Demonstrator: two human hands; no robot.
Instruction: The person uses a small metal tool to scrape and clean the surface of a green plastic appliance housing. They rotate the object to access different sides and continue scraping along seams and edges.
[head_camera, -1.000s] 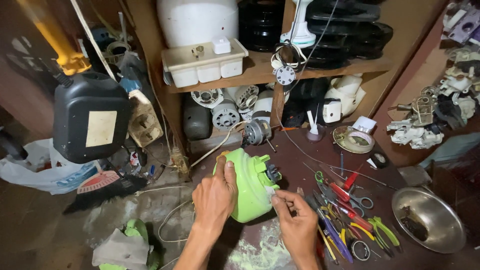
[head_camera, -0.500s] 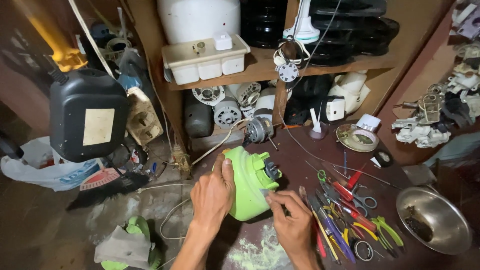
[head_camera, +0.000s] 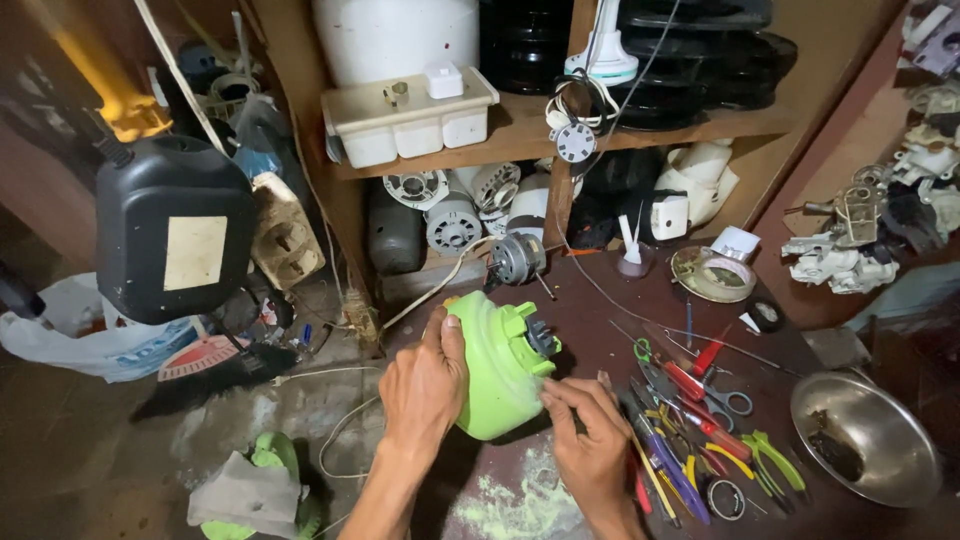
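Observation:
A lime-green plastic fan motor housing lies on its side on a dark red worktable. My left hand grips its left side, thumb over the top rim. At the housing's lower right edge, my right hand has its fingertips pinched against the green plastic near the dark motor end; whether a small part is between the fingers cannot be made out. A white cord runs away from behind the housing.
Screwdrivers, pliers and scissors lie right of my right hand. A steel bowl sits at the far right. Shelves behind hold a white tray, motors and fan parts. A black jerrycan stands left.
My right hand has shifted slightly along the housing's lower right edge. The view has moved a little; the left hand keeps its hold on the housing.

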